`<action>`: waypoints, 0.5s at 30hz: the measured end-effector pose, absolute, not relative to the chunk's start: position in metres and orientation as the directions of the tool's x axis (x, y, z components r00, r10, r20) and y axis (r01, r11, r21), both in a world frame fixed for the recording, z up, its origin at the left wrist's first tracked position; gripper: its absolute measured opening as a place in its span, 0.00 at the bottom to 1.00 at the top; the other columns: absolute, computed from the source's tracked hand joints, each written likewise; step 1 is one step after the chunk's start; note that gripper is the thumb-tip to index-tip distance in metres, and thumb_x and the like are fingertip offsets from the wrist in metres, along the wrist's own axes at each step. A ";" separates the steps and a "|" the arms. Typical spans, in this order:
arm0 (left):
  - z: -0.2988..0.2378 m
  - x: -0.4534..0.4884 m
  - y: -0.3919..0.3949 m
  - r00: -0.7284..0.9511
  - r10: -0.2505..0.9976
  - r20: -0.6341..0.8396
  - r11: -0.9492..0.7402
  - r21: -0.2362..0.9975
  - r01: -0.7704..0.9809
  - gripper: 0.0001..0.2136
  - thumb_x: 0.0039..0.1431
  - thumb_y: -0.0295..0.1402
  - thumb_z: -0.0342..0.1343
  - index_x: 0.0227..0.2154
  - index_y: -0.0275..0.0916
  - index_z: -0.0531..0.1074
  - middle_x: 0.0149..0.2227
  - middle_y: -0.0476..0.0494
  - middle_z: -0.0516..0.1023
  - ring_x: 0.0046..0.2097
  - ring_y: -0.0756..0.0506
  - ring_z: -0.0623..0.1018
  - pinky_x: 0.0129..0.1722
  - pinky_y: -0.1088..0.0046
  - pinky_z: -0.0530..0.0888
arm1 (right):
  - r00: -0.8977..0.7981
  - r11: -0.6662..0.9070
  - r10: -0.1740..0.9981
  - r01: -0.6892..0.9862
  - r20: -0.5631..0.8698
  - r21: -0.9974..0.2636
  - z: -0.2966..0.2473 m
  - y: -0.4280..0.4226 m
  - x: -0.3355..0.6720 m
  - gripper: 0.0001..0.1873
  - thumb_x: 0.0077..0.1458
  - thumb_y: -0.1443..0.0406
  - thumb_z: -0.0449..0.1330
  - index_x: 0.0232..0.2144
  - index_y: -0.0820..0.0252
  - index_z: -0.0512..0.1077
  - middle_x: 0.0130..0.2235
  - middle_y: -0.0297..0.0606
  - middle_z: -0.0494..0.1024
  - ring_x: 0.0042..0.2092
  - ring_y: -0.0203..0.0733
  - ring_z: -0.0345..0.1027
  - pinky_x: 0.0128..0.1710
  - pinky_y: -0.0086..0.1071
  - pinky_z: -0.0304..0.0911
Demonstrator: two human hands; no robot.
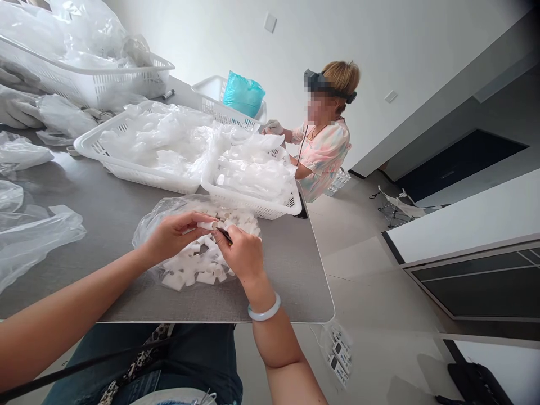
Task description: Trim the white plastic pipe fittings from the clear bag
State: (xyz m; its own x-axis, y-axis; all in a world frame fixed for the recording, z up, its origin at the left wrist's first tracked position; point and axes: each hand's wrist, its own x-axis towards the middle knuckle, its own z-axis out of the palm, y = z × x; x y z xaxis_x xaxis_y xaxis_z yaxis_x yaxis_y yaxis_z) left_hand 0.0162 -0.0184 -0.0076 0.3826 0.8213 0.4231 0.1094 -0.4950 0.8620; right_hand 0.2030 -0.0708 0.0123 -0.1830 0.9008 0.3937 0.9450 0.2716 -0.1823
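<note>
My left hand (177, 233) pinches a short white plastic tube (206, 225), its open end turned to the right. A slim dark tool (225, 233) is gripped in my right hand (245, 253), its front end at the tube's open end; the tool's exact kind does not show. Under both hands lies a heap of short white tube pieces (206, 277) on a spread clear plastic bag (145, 222). Some pieces are elbow-shaped or branched.
Two white baskets (126, 173) (257, 209) filled with clear bags stand behind the heap. Another full basket (105, 84) is at back left. A basket with a turquoise bag (244, 94) stands near a co-worker (324, 152). Loose plastic (40, 239) covers the left; the table edge (323, 264) runs at right.
</note>
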 end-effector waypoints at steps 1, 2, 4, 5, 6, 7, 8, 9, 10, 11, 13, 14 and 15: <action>-0.007 0.017 -0.019 0.370 0.812 0.450 -0.522 0.845 0.119 0.09 0.60 0.40 0.60 0.40 0.45 0.78 0.41 0.45 0.84 0.41 0.42 0.81 0.39 0.67 0.79 | -0.181 0.270 0.899 0.946 0.399 -0.180 0.012 -0.071 0.202 0.33 0.69 0.46 0.40 0.23 0.58 0.69 0.19 0.30 0.67 0.19 0.29 0.55 0.21 0.26 0.41; -0.007 0.018 -0.020 0.358 0.802 0.479 -0.550 0.825 0.130 0.09 0.60 0.41 0.60 0.39 0.44 0.78 0.42 0.44 0.84 0.42 0.42 0.82 0.40 0.66 0.80 | -0.174 0.264 0.898 0.948 0.404 -0.178 0.012 -0.071 0.202 0.33 0.68 0.46 0.41 0.23 0.58 0.69 0.19 0.30 0.67 0.19 0.29 0.56 0.21 0.26 0.41; -0.006 0.019 -0.022 0.343 0.786 0.515 -0.588 0.794 0.155 0.10 0.61 0.41 0.59 0.39 0.43 0.78 0.43 0.42 0.84 0.42 0.42 0.82 0.39 0.66 0.80 | -0.157 0.246 0.901 0.953 0.405 -0.176 0.012 -0.071 0.201 0.33 0.67 0.44 0.42 0.23 0.58 0.68 0.19 0.30 0.66 0.20 0.30 0.56 0.21 0.26 0.42; -0.007 0.020 -0.022 0.339 0.782 0.523 -0.598 0.784 0.167 0.10 0.61 0.42 0.59 0.39 0.42 0.78 0.43 0.41 0.84 0.42 0.41 0.83 0.39 0.66 0.81 | -0.152 0.240 0.904 0.954 0.399 -0.179 0.012 -0.071 0.200 0.33 0.67 0.44 0.43 0.23 0.58 0.68 0.19 0.30 0.66 0.19 0.30 0.56 0.21 0.26 0.42; -0.007 0.021 -0.023 0.337 0.777 0.532 -0.606 0.776 0.175 0.11 0.61 0.42 0.59 0.39 0.41 0.78 0.43 0.40 0.84 0.43 0.41 0.83 0.39 0.66 0.81 | -0.151 0.236 0.908 0.954 0.390 -0.182 0.013 -0.072 0.199 0.32 0.67 0.44 0.43 0.23 0.58 0.68 0.19 0.30 0.66 0.19 0.30 0.57 0.21 0.25 0.42; -0.007 0.021 -0.023 0.333 0.773 0.540 -0.615 0.767 0.182 0.11 0.62 0.42 0.58 0.39 0.41 0.78 0.44 0.39 0.84 0.43 0.41 0.83 0.39 0.66 0.81 | -0.151 0.236 0.912 0.954 0.381 -0.186 0.013 -0.072 0.198 0.32 0.67 0.44 0.43 0.23 0.58 0.68 0.19 0.30 0.66 0.19 0.30 0.57 0.20 0.25 0.41; -0.007 0.022 -0.024 0.329 0.767 0.550 -0.625 0.757 0.190 0.11 0.62 0.42 0.58 0.39 0.42 0.78 0.44 0.39 0.84 0.44 0.40 0.83 0.39 0.66 0.81 | -0.151 0.235 0.915 0.953 0.375 -0.190 0.013 -0.072 0.198 0.32 0.68 0.46 0.43 0.22 0.58 0.69 0.19 0.30 0.67 0.19 0.30 0.58 0.20 0.26 0.41; -0.006 0.022 -0.024 0.323 0.762 0.561 -0.634 0.747 0.201 0.10 0.62 0.42 0.58 0.39 0.42 0.78 0.44 0.40 0.84 0.44 0.40 0.83 0.39 0.66 0.81 | -0.149 0.234 0.916 0.953 0.373 -0.193 0.013 -0.073 0.197 0.31 0.68 0.47 0.44 0.22 0.58 0.69 0.19 0.30 0.68 0.20 0.30 0.59 0.20 0.26 0.41; -0.006 0.023 -0.025 0.317 0.758 0.571 -0.643 0.736 0.213 0.10 0.62 0.41 0.57 0.38 0.43 0.78 0.44 0.40 0.84 0.44 0.40 0.83 0.38 0.66 0.81 | -0.144 0.230 0.916 0.953 0.374 -0.198 0.014 -0.073 0.197 0.31 0.68 0.47 0.44 0.22 0.58 0.69 0.19 0.31 0.68 0.20 0.30 0.60 0.20 0.25 0.41; -0.005 0.023 -0.025 0.312 0.754 0.577 -0.649 0.726 0.226 0.09 0.62 0.41 0.57 0.38 0.43 0.78 0.44 0.40 0.84 0.43 0.40 0.83 0.37 0.66 0.81 | -0.136 0.224 0.917 0.953 0.376 -0.203 0.014 -0.073 0.196 0.30 0.68 0.48 0.45 0.23 0.58 0.69 0.19 0.31 0.69 0.20 0.30 0.61 0.21 0.25 0.42; -0.003 0.023 -0.026 0.310 0.752 0.582 -0.655 0.712 0.251 0.09 0.62 0.41 0.57 0.38 0.44 0.78 0.44 0.41 0.84 0.41 0.41 0.83 0.35 0.67 0.81 | -0.120 0.212 0.920 0.953 0.372 -0.216 0.015 -0.074 0.196 0.30 0.68 0.48 0.45 0.23 0.58 0.70 0.20 0.31 0.69 0.20 0.30 0.61 0.21 0.25 0.43; -0.003 0.024 -0.027 0.310 0.749 0.585 -0.659 0.707 0.258 0.08 0.62 0.41 0.57 0.38 0.44 0.78 0.44 0.41 0.84 0.40 0.41 0.83 0.34 0.67 0.81 | -0.117 0.209 0.923 0.952 0.367 -0.222 0.015 -0.074 0.195 0.29 0.68 0.47 0.45 0.24 0.58 0.70 0.20 0.31 0.69 0.20 0.30 0.60 0.21 0.25 0.44; -0.003 0.024 -0.027 0.311 0.747 0.588 -0.662 0.703 0.259 0.08 0.62 0.40 0.57 0.38 0.45 0.78 0.44 0.41 0.84 0.39 0.41 0.83 0.34 0.67 0.80 | -0.118 0.210 0.925 0.952 0.361 -0.225 0.015 -0.074 0.195 0.29 0.68 0.48 0.46 0.24 0.58 0.70 0.19 0.30 0.68 0.20 0.30 0.60 0.20 0.25 0.44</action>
